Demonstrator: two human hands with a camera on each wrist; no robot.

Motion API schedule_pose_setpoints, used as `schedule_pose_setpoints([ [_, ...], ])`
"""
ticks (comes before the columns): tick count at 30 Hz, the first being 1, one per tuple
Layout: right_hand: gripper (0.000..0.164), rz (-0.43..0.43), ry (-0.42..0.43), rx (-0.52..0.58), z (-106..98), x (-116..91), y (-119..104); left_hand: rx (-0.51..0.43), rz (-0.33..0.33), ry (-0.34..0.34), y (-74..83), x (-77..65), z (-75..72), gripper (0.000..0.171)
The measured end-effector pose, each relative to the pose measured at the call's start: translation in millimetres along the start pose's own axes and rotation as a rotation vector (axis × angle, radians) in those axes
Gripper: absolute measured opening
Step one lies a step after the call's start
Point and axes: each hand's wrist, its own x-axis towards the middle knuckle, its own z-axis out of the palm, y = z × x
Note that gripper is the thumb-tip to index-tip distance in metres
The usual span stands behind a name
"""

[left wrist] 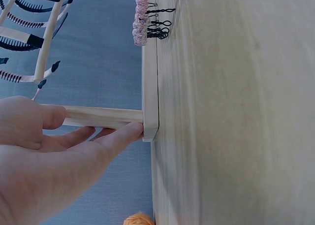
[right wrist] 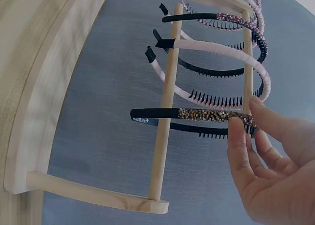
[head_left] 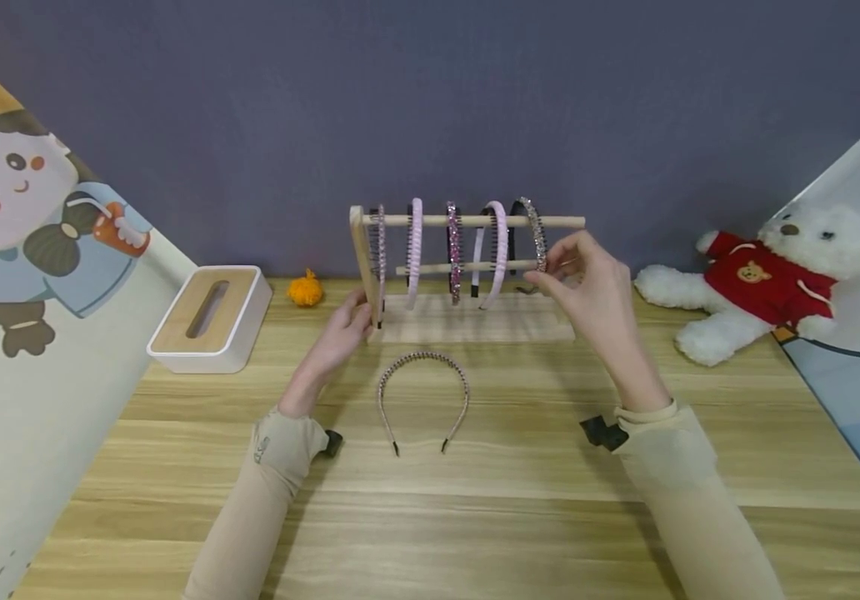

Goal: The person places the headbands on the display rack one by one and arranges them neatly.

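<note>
A wooden headband stand [head_left: 475, 329] stands at the back of the table, with several headbands looped over its two rods. My left hand [head_left: 336, 337] grips the stand's left upright [left wrist: 103, 116] low down, thumb and fingers on either side of the wood. At the rods' right end, my right hand [head_left: 595, 287] pinches the front of a black headband covered in gold and silver glitter [right wrist: 202, 114]. Beside it hang a pale pink headband [head_left: 501, 242] and a dark pink sequined one [head_left: 454, 250]. A thin beaded headband [head_left: 424, 356] lies on the table before the stand.
A white tissue box with a wooden lid [head_left: 208, 321] sits at the left. A small orange ornament [head_left: 305, 289] is between it and the stand. At the right leans a white teddy bear in a red hoodie [head_left: 756, 279]. A dark wall rises behind.
</note>
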Motion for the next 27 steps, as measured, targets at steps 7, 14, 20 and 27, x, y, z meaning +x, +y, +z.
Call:
schedule_pose_setpoints([
  [7, 0.034, -0.005, -0.002, 0.010, -3, -9, 0, 0.011, -0.001, -0.001, 0.1, 0.7, 0.2, 0.052],
  [14, 0.035, -0.003, -0.029, 0.020, -4, -21, -5, 0.014, -0.001, 0.001, -3.2, 2.8, -0.6, 0.052],
  [20, 0.032, 0.024, -0.080, 0.029, -1, -36, -9, 0.021, -0.002, 0.004, -3.1, 3.2, 0.1, 0.052],
  [27, 0.030, 0.068, -0.226, 0.091, 16, -51, -6, 0.011, -0.003, 0.001, -2.5, 2.5, 0.5, 0.052],
])
